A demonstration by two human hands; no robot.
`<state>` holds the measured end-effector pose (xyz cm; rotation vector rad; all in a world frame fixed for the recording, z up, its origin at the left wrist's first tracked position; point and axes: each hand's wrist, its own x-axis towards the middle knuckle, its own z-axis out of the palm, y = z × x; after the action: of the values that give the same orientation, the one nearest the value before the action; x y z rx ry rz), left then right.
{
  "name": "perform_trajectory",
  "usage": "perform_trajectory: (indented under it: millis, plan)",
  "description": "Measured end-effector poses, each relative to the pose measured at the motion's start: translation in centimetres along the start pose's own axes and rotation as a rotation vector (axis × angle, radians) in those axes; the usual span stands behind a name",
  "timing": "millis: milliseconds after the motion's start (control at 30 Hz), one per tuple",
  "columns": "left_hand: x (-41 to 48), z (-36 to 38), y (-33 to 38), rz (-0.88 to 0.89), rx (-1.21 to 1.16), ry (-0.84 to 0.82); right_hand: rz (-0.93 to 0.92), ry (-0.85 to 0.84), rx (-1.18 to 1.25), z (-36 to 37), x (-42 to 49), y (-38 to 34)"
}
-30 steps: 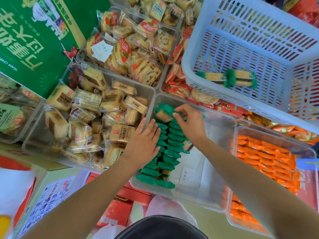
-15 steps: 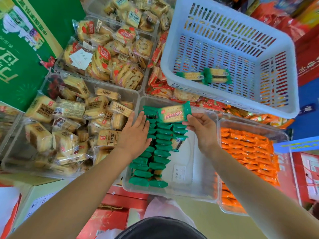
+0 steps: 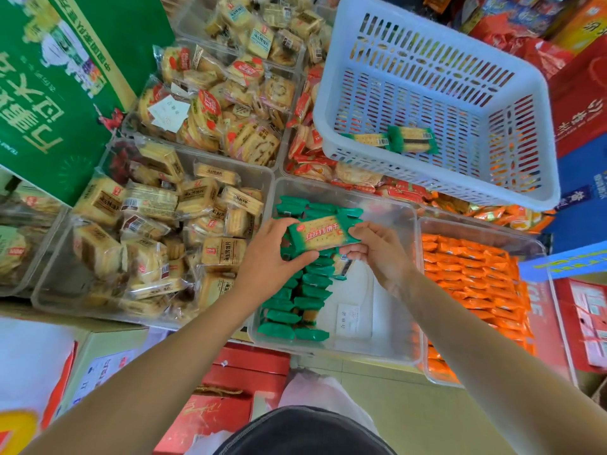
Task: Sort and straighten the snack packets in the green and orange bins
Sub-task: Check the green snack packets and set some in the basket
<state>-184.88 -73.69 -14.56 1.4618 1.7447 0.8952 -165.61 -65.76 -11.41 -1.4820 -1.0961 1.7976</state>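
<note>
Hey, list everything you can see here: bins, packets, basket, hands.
Green-wrapped cracker packet: one, green and tan, held over the clear plastic bin.
Green foil packets: many, green, rows along that bin's left side.
Orange foil packets: many, orange, rows in the clear bin at right.
White slotted plastic basket: one, white, upper right, holding two green packets.
Tan biscuit packets: many, tan, heaped left of the green rows.
Green printed carton: one, green, upper left.
Left hand: one, grips that packet's left end.
Right hand: one, pinches its right end.
</note>
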Motion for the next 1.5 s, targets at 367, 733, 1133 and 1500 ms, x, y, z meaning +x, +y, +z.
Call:
perform_trajectory:
  millis: [367,733,1133,1500]
  plan:
    - [-3.3,-1.8,0.8,-0.192,-0.541,-0.194,-0.083,-0.088,0.083,1.5,-2.8,1.0]
    - [-5.8,-2.1,-0.7,-0.293,-0.709,-0.186,-0.005,-0.137,0.162,1.9,-5.2,2.2]
    - [-6.7,-2.5,-0.8,-0.17,-0.43,-0.147,0.023,-0.094,0.065,2.7,-5.3,2.7]
    - [-1.9,-1.5,-1.3,0.1,0.491,-0.057,-0.164,0.14,-0.119,0.8,-0.3,0.5]
